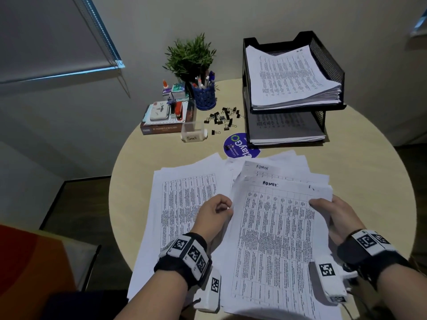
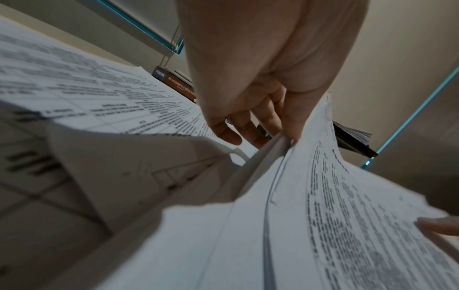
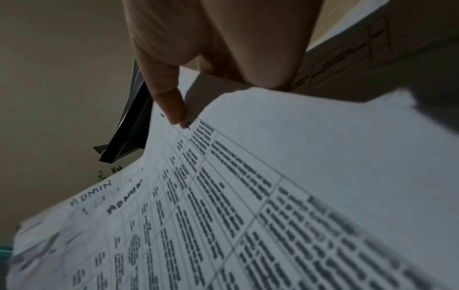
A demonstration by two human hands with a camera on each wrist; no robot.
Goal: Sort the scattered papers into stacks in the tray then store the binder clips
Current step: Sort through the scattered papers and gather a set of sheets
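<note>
A bundle of printed sheets marked ADMIN [image 1: 277, 239] is lifted over the front of the round table. My left hand [image 1: 221, 210] pinches its left edge, seen close in the left wrist view as the sheet edge [image 2: 280, 145] between thumb and fingers. My right hand [image 1: 323, 205] grips the right edge, thumb on top of the ADMIN sheets [image 3: 248, 196]. More loose papers [image 1: 184, 199] lie spread beneath and to the left. The black two-tier tray [image 1: 328, 58] at the back right holds a paper stack on each level. Several black binder clips [image 1: 224, 118] lie scattered left of the tray.
A clear box labelled Small [image 1: 193, 132] stands by the clips. Behind it are a book [image 1: 161, 129] with stationery on top, a blue pen cup [image 1: 204, 94] and a potted plant [image 1: 189, 56]. A round blue sticker [image 1: 240, 146] lies mid-table.
</note>
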